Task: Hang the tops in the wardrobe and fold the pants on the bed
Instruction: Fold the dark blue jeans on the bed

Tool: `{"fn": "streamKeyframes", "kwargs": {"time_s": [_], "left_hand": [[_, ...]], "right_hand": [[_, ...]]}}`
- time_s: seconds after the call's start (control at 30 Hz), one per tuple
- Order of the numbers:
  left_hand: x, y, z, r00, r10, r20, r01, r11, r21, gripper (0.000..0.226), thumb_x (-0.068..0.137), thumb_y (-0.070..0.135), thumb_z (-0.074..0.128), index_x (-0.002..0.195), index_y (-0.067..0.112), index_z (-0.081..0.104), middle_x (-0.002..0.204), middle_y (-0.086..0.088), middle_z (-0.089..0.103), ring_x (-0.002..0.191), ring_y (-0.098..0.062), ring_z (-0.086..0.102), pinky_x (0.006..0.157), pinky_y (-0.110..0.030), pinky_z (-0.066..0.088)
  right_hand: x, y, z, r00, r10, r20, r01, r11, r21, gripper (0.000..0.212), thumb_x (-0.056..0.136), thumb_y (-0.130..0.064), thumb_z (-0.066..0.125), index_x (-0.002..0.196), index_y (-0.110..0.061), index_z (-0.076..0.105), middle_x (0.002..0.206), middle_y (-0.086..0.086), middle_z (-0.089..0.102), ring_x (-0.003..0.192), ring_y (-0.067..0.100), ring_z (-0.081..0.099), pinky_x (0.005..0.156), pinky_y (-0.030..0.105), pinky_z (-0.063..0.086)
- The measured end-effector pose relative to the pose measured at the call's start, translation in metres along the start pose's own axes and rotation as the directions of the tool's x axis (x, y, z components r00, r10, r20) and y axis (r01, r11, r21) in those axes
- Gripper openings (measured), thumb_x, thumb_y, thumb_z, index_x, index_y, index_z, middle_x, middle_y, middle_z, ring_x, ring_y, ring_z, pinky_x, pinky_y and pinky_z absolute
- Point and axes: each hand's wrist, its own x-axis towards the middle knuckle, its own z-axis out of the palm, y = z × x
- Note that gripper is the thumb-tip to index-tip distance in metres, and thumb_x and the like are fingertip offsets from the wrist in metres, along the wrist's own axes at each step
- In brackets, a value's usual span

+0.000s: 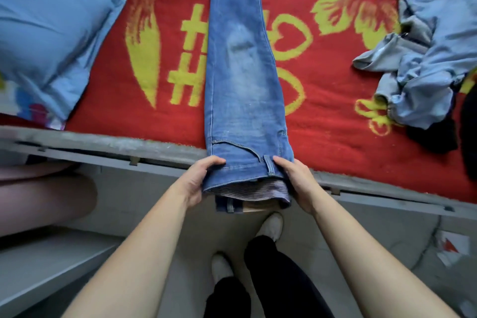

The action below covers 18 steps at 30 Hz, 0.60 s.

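A pair of blue jeans [240, 72] lies lengthwise down the middle of the bed, folded leg on leg, its waistband hanging over the near edge. My left hand [200, 181] grips the waistband's left side, thumb on top. My right hand [296, 181] grips the right side by a belt loop. The leg ends run out of view at the top. The bed's red blanket [322, 137] carries a yellow flower pattern.
A blue pillow [51, 33] lies at the bed's left. A heap of light blue and grey clothes [423, 64] sits at the right, with a dark garment [438, 137] beside it. The grey bed frame [129, 147] runs across. My feet stand on the floor below.
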Motion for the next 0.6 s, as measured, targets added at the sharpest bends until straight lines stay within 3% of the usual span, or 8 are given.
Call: {"fn": "streamKeyframes", "kwargs": {"time_s": [0.07, 0.17, 0.2, 0.33, 0.43, 0.53, 0.6], "left_hand": [[-0.014, 0.002, -0.003, 0.992, 0.122, -0.007, -0.123, 0.991, -0.049, 0.035, 0.091, 0.012, 0.059, 0.125, 0.005, 0.062, 0.119, -0.014, 0.068, 0.099, -0.026, 0.065, 0.078, -0.032, 0.055], [-0.030, -0.012, -0.006, 0.968, 0.239, -0.077, -0.247, 0.962, -0.114, 0.037, 0.090, 0.007, 0.063, 0.126, -0.001, 0.062, 0.120, -0.018, 0.068, 0.109, -0.031, 0.065, 0.093, -0.040, 0.056], [-0.035, -0.026, -0.007, 0.969, 0.204, -0.138, -0.217, 0.973, -0.084, 0.035, 0.090, 0.005, 0.065, 0.124, -0.003, 0.063, 0.119, -0.020, 0.068, 0.108, -0.033, 0.066, 0.094, -0.043, 0.055], [-0.061, -0.097, -0.017, 0.936, -0.067, -0.345, 0.074, 0.997, 0.009, 0.031, 0.090, 0.001, 0.066, 0.120, -0.005, 0.063, 0.116, -0.021, 0.069, 0.096, -0.032, 0.068, 0.087, -0.047, 0.056], [-0.070, -0.122, -0.031, 0.944, -0.132, -0.302, 0.119, 0.991, -0.062, 0.028, 0.094, 0.008, 0.060, 0.121, 0.001, 0.062, 0.115, -0.019, 0.070, 0.099, -0.034, 0.069, 0.084, -0.049, 0.057], [-0.073, -0.128, -0.043, 0.954, -0.139, -0.266, 0.123, 0.989, -0.078, 0.029, 0.096, 0.014, 0.053, 0.122, 0.006, 0.063, 0.112, -0.014, 0.071, 0.090, -0.029, 0.068, 0.075, -0.043, 0.058], [-0.073, -0.122, -0.044, 0.964, -0.102, -0.244, 0.091, 0.994, -0.056, 0.036, 0.097, 0.012, 0.050, 0.131, 0.004, 0.056, 0.117, -0.016, 0.069, 0.092, -0.030, 0.067, 0.075, -0.043, 0.057]], "right_hand": [[-0.011, -0.009, 0.008, 0.988, -0.138, -0.068, 0.141, 0.989, 0.038, 0.034, 0.090, -0.028, 0.071, 0.119, -0.011, 0.069, 0.114, 0.011, 0.074, 0.103, 0.026, 0.072, 0.090, 0.039, 0.057], [-0.034, -0.006, 0.013, 0.959, -0.278, -0.055, 0.282, 0.957, 0.075, 0.044, 0.085, -0.037, 0.074, 0.122, -0.016, 0.067, 0.117, 0.009, 0.073, 0.107, 0.026, 0.070, 0.093, 0.038, 0.057], [-0.042, 0.005, 0.013, 0.964, -0.252, -0.080, 0.253, 0.967, 0.007, 0.044, 0.085, -0.036, 0.075, 0.124, -0.016, 0.066, 0.116, 0.006, 0.074, 0.106, 0.023, 0.071, 0.092, 0.037, 0.057], [-0.073, 0.072, 0.015, 0.963, 0.012, -0.268, -0.106, 0.935, -0.338, 0.036, 0.089, -0.036, 0.071, 0.115, -0.012, 0.071, 0.107, 0.005, 0.076, 0.102, 0.024, 0.071, 0.094, 0.042, 0.055], [-0.087, 0.096, 0.012, 0.943, 0.098, -0.317, -0.175, 0.958, -0.225, 0.037, 0.089, -0.038, 0.068, 0.117, -0.013, 0.068, 0.110, 0.006, 0.074, 0.098, 0.025, 0.071, 0.082, 0.038, 0.055], [-0.098, 0.103, 0.011, 0.941, 0.197, -0.275, -0.225, 0.972, -0.074, 0.058, 0.088, -0.035, 0.070, 0.140, -0.018, 0.049, 0.125, 0.003, 0.067, 0.093, 0.021, 0.069, 0.072, 0.033, 0.055], [-0.099, 0.098, 0.012, 0.943, 0.193, -0.270, -0.212, 0.976, -0.043, 0.061, 0.090, -0.033, 0.069, 0.142, -0.028, 0.039, 0.127, -0.001, 0.064, 0.090, 0.019, 0.069, 0.068, 0.032, 0.055]]}}
